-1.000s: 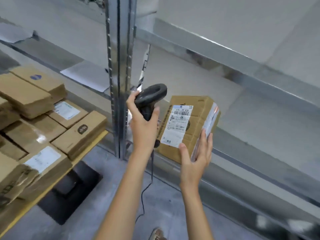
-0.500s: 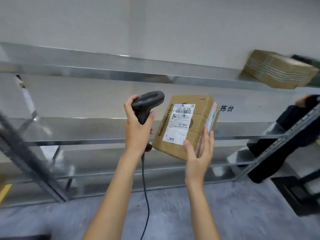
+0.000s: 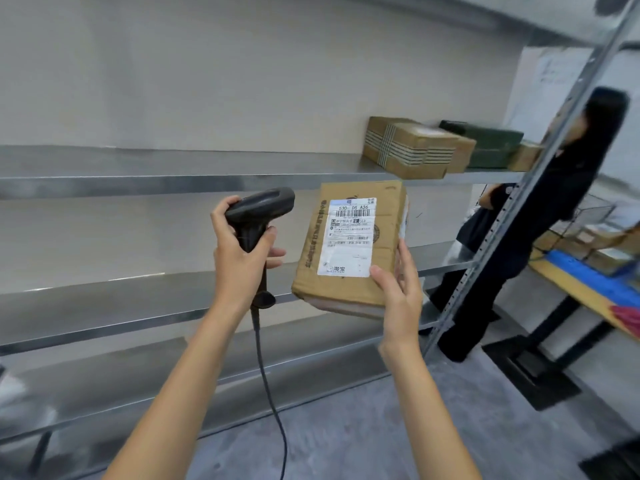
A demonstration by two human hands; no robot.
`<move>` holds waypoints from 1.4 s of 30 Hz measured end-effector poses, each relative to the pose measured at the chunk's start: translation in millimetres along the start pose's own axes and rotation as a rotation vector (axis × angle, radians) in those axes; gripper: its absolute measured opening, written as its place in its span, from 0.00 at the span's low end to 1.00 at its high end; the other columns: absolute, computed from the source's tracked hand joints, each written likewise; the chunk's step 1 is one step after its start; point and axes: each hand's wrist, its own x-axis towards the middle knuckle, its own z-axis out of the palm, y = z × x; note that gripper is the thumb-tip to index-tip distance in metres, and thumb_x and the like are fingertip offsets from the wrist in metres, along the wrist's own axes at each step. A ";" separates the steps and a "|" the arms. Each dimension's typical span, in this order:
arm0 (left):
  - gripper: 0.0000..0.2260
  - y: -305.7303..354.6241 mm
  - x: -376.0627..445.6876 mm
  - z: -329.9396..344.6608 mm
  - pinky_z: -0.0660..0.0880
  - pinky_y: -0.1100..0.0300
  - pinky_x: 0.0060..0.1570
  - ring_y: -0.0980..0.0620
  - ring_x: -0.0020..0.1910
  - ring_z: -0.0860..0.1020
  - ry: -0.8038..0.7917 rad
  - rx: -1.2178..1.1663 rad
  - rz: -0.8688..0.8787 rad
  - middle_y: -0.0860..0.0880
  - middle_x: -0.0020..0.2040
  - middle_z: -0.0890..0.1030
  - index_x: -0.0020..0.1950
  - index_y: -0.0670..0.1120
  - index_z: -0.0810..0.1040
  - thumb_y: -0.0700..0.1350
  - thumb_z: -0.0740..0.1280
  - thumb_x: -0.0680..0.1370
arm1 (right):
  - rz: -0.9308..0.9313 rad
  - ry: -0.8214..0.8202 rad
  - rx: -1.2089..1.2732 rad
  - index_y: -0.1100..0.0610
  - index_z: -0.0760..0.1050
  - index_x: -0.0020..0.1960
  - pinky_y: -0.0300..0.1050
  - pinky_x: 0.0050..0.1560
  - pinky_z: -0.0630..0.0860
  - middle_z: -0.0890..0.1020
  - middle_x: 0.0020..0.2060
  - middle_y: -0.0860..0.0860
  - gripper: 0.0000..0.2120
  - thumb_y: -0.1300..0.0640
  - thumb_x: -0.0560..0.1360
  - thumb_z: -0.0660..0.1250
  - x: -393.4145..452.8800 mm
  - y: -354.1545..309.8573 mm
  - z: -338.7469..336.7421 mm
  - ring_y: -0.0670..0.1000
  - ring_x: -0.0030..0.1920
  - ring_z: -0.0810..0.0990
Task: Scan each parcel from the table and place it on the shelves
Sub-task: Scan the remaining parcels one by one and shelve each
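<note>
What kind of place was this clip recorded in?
Probably a parcel sorting or pickup depot: metal shelving holding taped cartons, a corded barcode scanner in the left hand, and a labelled parcel in the right hand.

The left hand (image 3: 239, 258) grips a black scanner (image 3: 258, 211) by its handle, just left of the parcel (image 3: 349, 244). The right hand (image 3: 398, 292) holds that parcel at its lower right corner, label facing the camera. Behind the parcel run metal shelves (image 3: 138, 168); up and right of it sit several boxes (image 3: 412, 147), and farther right stands a person in black (image 3: 554, 202).
</note>
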 end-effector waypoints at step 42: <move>0.23 -79.3 230.3 189.4 0.74 0.41 0.69 0.42 0.67 0.78 0.004 -0.352 -0.101 0.41 0.69 0.76 0.67 0.56 0.65 0.38 0.70 0.80 | -0.754 0.186 -0.974 0.58 0.61 0.79 0.56 0.80 0.52 0.62 0.79 0.55 0.27 0.46 0.84 0.51 317.0 27.2 64.4 0.55 0.81 0.55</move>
